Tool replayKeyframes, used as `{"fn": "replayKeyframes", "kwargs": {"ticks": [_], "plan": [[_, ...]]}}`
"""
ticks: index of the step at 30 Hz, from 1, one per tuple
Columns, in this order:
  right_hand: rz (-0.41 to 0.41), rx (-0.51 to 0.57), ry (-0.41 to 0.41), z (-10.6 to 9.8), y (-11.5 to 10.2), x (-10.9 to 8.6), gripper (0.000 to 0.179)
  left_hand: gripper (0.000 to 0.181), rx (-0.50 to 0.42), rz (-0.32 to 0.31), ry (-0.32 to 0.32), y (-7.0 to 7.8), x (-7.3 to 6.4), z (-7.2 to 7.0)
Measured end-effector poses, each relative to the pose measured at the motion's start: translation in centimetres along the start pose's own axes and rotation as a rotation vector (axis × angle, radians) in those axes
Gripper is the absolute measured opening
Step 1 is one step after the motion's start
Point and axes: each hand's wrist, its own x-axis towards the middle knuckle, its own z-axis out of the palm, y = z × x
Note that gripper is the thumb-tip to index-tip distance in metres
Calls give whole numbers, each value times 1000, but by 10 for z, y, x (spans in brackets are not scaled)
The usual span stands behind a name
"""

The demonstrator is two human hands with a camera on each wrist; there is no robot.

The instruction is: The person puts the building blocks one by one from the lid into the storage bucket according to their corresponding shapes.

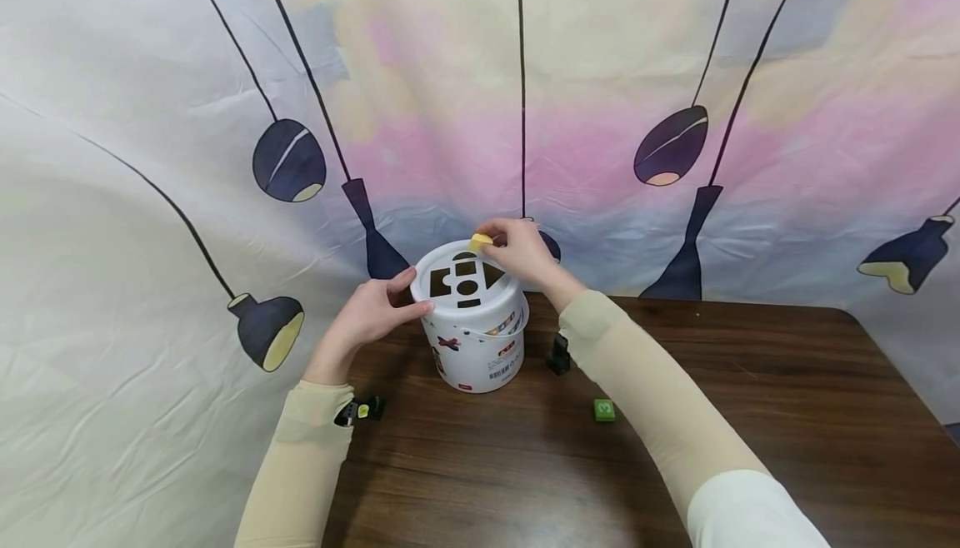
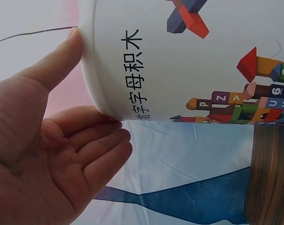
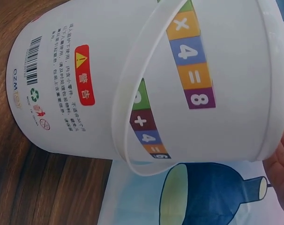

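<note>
A white toy-block bucket stands upright on the table, its lid cut with several shaped holes. My left hand rests against the lid's left edge, thumb and fingers spread along it. Up close in the left wrist view, that hand touches the rim with thumb and fingertips fairly straight. A yellow block is pinched between the fingertips of my right hand, over the back of the lid by the half-round hole. In the right wrist view, the right hand is mostly hidden behind the bucket's rim.
A small green block with a 3 on it lies on the brown table, right of the bucket. The bucket's white handle hangs down its side. Behind the table hangs a cloth printed with lamps.
</note>
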Motion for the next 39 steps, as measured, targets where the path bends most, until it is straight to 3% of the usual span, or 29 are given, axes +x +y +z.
{"fn": "replayKeyframes", "kwargs": {"ticks": [18,26,39], "plan": [[-1,-133,-89,21,-11,21,30,83,-18,-4,-13,-2,0,1],[39,-171,-95,22,-14,22,29,83,-4,-3,-16,-1,1,0],[21,-173,-114,21,-14,19,31,84,1,-4,-10,-2,1,1]]}}
